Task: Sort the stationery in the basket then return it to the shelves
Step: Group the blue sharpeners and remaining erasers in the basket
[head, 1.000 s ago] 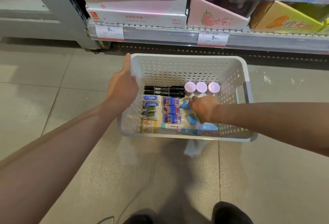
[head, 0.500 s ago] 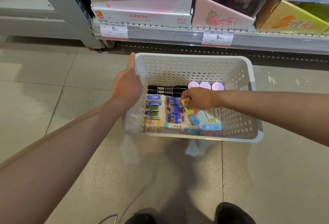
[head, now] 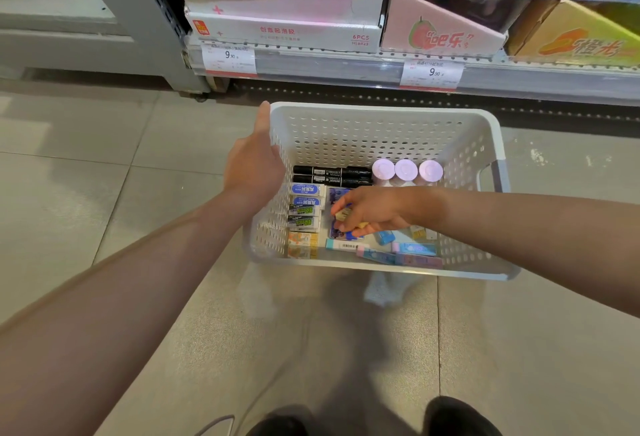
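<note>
A white perforated basket (head: 381, 130) stands on the floor below the shelf. My left hand (head: 254, 165) grips its left rim, thumb along the top edge. My right hand (head: 372, 208) reaches into the basket and pinches a small yellow eraser (head: 343, 214) over a column of blue-purple erasers (head: 341, 234). Two black markers (head: 330, 175) lie at the back, with three round pink caps (head: 406, 169) to their right. A column of blue, green and orange erasers (head: 304, 214) lines the left side. Loose pastel erasers (head: 398, 251) lie along the front.
The lowest shelf (head: 346, 65) runs across the top with price tags (head: 229, 56) and boxed goods: a white box (head: 287, 30), a pink box (head: 440, 33), an orange box (head: 575, 40). Grey tiled floor (head: 104, 193) surrounds the basket. My shoes (head: 457, 416) are at the bottom edge.
My right hand has lifted a small yellow eraser from the right front of the basket and carried it left over the blue-purple erasers. My left hand kept hold of the rim.
</note>
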`<state>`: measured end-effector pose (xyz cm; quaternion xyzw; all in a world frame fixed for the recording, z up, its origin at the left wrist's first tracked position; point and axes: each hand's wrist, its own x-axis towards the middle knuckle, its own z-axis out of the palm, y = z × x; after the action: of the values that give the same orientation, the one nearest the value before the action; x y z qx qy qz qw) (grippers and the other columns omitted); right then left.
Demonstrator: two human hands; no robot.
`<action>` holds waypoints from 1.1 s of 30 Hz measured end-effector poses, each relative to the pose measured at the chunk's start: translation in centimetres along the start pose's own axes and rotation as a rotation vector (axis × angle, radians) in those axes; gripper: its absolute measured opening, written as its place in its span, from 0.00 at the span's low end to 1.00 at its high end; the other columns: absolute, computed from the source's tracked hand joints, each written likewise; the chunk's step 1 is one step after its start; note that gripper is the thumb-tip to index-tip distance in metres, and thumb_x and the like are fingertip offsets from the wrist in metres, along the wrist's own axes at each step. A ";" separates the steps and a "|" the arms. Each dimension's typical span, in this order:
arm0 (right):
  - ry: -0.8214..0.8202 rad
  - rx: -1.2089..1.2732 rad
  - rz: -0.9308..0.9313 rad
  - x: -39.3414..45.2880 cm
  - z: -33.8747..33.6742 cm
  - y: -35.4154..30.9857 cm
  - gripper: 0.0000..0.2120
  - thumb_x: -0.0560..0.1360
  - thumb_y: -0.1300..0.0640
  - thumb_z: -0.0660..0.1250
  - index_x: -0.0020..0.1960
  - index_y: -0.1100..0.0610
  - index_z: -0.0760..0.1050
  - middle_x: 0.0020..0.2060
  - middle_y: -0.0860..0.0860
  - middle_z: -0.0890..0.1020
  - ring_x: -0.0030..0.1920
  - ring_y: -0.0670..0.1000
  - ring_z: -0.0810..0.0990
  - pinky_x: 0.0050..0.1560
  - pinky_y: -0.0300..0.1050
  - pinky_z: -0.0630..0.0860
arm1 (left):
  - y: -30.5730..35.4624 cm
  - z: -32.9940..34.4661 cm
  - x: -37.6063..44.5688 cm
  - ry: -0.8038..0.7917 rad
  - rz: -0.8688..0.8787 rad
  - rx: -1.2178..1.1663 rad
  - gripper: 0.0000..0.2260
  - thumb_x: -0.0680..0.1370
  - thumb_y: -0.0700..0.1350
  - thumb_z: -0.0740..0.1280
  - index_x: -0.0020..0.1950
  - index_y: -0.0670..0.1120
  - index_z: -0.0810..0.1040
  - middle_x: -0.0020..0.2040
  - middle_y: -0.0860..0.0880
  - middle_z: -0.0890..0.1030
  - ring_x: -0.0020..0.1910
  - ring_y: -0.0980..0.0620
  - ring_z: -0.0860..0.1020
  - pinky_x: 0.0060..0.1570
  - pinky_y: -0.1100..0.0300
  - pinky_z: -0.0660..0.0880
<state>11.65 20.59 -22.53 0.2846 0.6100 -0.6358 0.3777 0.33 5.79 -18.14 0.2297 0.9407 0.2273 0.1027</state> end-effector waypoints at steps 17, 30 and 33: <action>0.093 -0.276 -0.023 1.1 2.5 0.2 0.07 0.78 0.55 0.64 0.53 0.58 0.74 0.34 0.50 0.71 0.29 0.44 0.66 0.24 0.33 0.67 | 0.1 -0.1 0.0 -0.009 -0.004 -0.005 0.29 0.81 0.39 0.59 0.78 0.50 0.49 0.42 0.44 0.76 0.41 0.46 0.76 0.41 0.50 0.78; 0.240 -0.277 0.060 3.9 5.0 -0.1 0.15 0.76 0.70 0.61 0.63 0.69 0.70 0.56 0.63 0.79 0.26 0.46 0.77 0.35 0.35 0.79 | -0.1 0.2 0.2 -0.008 -0.022 0.004 0.30 0.81 0.40 0.58 0.78 0.51 0.47 0.44 0.45 0.77 0.43 0.44 0.79 0.45 0.46 0.79; 0.353 -0.382 0.106 5.1 5.2 0.2 0.13 0.76 0.65 0.66 0.60 0.66 0.72 0.54 0.57 0.82 0.26 0.44 0.81 0.34 0.37 0.80 | -0.1 0.1 0.2 -0.011 -0.020 0.007 0.30 0.81 0.40 0.58 0.78 0.51 0.47 0.43 0.46 0.76 0.42 0.45 0.79 0.44 0.46 0.79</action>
<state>9.51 14.75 -26.40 0.3463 0.7596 -0.4289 0.3452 0.21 5.86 -18.29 0.2220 0.9432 0.2215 0.1094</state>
